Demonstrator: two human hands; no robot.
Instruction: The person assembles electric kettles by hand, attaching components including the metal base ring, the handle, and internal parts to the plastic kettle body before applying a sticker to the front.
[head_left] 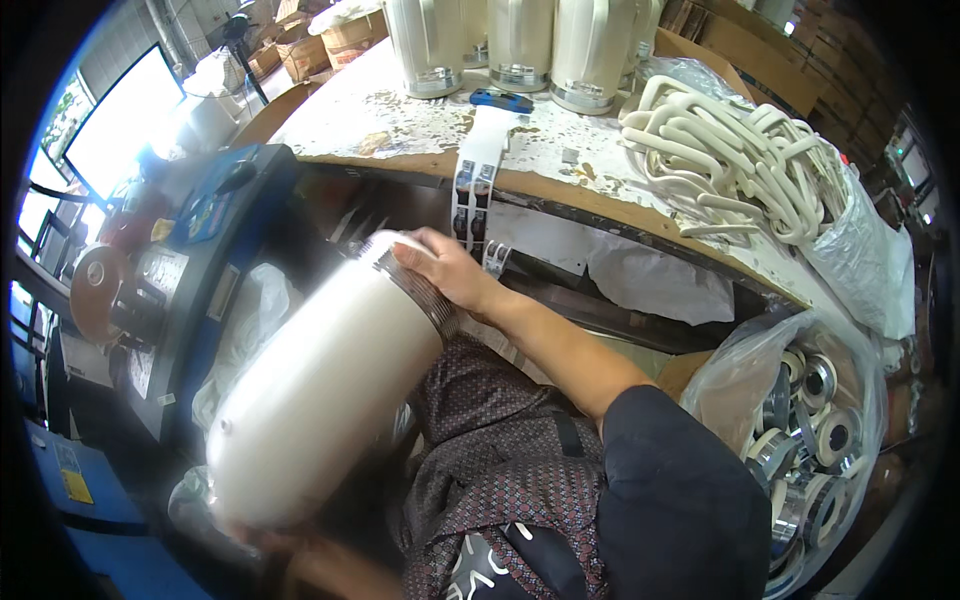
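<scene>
A large cream-white thermos jug body lies tilted across my lap, its neck end up and to the right, its rounded base down and to the left. My right hand is closed around the neck end, where a ribbed metallic band shows, with the thumb on top. At the lower end, my left hand grips the base from below; motion blurs it and the jug body hides part of its fingers. Small knobs stick out of the jug body's side near the base.
Finished-looking cream jugs with handles stand on the worn white table. Loose cream handles are piled at its right. A blue tool lies at the edge. A clear bag holds metallic rings; a blue machine stands left.
</scene>
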